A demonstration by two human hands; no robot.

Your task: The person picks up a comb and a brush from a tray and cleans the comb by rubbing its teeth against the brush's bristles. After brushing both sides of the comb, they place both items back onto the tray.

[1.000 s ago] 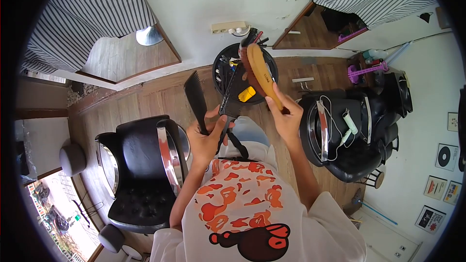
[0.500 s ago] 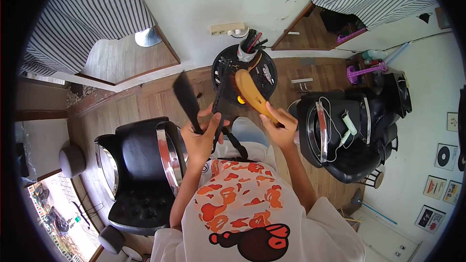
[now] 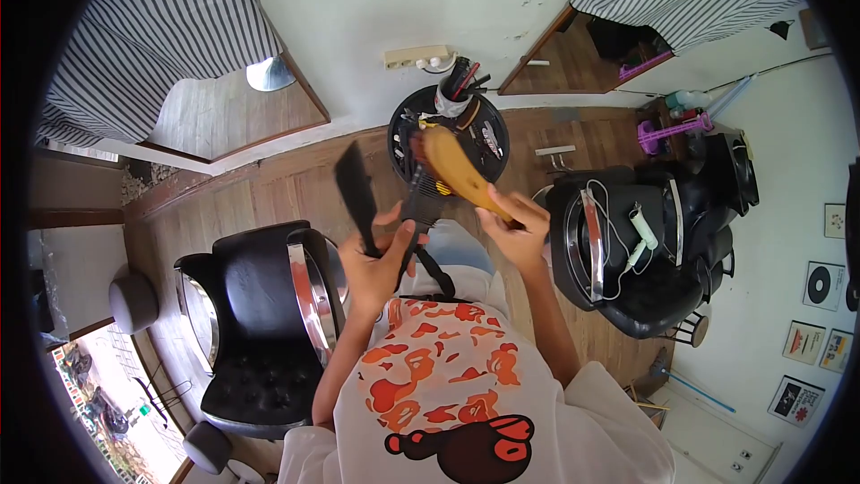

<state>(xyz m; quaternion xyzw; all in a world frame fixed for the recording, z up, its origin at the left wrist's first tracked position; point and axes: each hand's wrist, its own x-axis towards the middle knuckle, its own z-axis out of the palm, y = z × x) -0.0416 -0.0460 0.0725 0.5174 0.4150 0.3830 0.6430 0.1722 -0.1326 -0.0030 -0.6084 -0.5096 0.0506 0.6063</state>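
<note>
My left hand (image 3: 374, 262) grips two dark hair combs at once. A broad black comb (image 3: 356, 186) sticks up on the left, and a slimmer black comb (image 3: 413, 194) slants up to the right from between my fingers. My right hand (image 3: 518, 222) is wrapped round the handle of a curved wooden brush (image 3: 459, 168). The brush's bristles face left, at the upper part of the slimmer comb; motion blur hides whether they touch. Beyond both hands is a round black tray (image 3: 494, 164).
On the tray are a holder (image 3: 452, 100) of combs and tools, and several clips. A black salon chair (image 3: 260, 273) stands at left; another chair (image 3: 573, 242) at right bears a pale green hair dryer (image 3: 642, 229). Mirrors lean against the wall (image 3: 358, 18).
The brush head has moved left, onto or close to the slimmer comb. The broad comb has shifted slightly right and stands more upright. Both hands keep their grip.
</note>
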